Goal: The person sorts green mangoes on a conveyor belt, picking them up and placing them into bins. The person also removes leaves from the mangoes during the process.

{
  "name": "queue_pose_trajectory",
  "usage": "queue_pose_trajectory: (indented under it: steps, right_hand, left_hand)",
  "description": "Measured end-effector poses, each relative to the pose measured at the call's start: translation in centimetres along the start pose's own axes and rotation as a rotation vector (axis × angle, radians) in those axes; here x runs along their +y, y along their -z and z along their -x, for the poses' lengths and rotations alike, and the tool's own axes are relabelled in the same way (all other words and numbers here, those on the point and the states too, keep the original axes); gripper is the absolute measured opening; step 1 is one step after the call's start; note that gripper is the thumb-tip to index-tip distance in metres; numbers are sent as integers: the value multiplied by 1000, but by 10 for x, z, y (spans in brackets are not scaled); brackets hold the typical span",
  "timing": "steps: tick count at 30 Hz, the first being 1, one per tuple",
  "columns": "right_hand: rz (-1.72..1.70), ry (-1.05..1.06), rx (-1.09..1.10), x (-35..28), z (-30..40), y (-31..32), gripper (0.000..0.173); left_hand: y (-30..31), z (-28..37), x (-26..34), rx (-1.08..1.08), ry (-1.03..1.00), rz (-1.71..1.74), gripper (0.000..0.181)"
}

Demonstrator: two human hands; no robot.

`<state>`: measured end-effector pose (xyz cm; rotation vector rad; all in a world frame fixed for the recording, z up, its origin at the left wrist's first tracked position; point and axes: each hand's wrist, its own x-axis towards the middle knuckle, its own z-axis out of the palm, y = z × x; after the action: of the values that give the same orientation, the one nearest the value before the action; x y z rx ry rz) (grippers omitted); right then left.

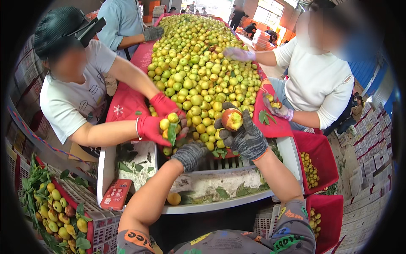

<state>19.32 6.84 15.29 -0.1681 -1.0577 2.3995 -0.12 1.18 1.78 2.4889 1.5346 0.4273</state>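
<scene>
My right hand [245, 139], in a grey knit glove with an orange cuff, holds up a red-brown jujube [232, 120] with a rough yellowish patch on its face. Below it spreads the near edge of a large heap of green-yellow jujubes [203, 95]. My left hand [189, 156], gloved the same way, is low at the heap's front edge, above a slotted grate [222, 163]. Its fingers are blurred and partly hidden, so whether they hold anything is unclear. Just beyond it, a co-worker's red-gloved hands [158, 127] hold several jujubes and a leaf [172, 133].
A white-rimmed trough [219, 182] with loose leaves and one jujube [173, 198] lies before me. A red phone-like case [116, 194] rests on its left corner. Fruit-filled crates stand left [95, 219] and right [320, 158]. On the right, a co-worker's gloved hand [239, 54] reaches over the heap.
</scene>
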Motion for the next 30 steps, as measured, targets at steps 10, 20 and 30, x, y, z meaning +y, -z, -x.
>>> queue_pose_trajectory:
  steps: [10, 20, 30]
  right_hand:
    - [247, -320, 45, 90, 49, -18, 73]
    - [375, -302, 41, 98, 50, -19, 64]
    - [1164, -183, -195, 109, 48, -16, 60]
  left_hand:
    - [-3, 0, -13, -16, -31, 159, 44]
    - [0, 0, -8, -5, 6, 151, 38]
    - [-2, 1, -7, 16, 14, 144, 33]
